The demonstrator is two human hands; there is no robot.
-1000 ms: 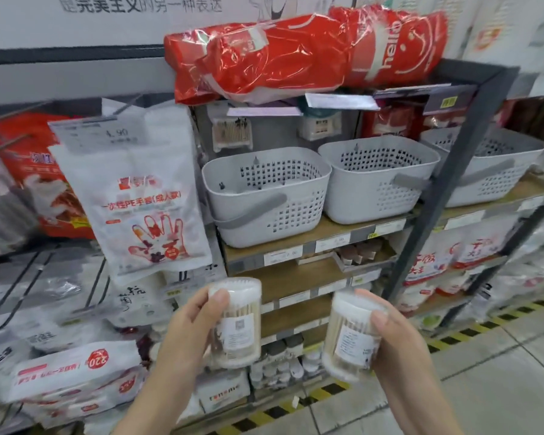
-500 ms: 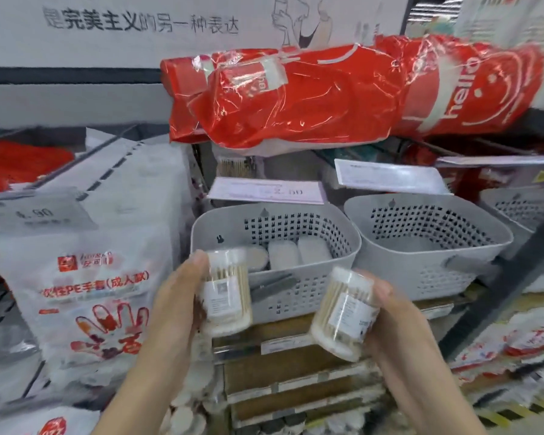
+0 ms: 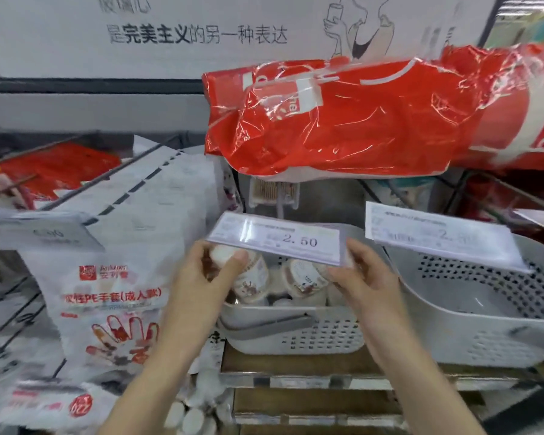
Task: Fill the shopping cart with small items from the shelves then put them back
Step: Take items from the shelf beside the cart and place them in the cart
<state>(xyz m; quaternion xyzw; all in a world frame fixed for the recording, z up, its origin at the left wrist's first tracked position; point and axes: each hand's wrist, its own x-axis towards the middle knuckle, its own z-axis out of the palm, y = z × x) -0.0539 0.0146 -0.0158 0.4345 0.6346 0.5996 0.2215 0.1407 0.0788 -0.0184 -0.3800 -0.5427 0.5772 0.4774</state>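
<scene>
Over the grey basket (image 3: 296, 337) on the shelf, beneath the price tag (image 3: 277, 243), two small plastic tubs are being held, one per hand. The left tub (image 3: 248, 277) is being gripped near its lid by the left hand (image 3: 201, 277); the right tub (image 3: 305, 277) is being pinched by the right hand (image 3: 368, 277). The tubs are being judged light, stiff and smooth-walled, hence slippery; a hold around the side wall is being judged safest, since lids may pop off.

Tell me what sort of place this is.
Most likely a household-goods shop aisle: a price tag reading 2.50 hangs above a grey basket of small jars, and packaged gloves hang on racks beside it.
</scene>
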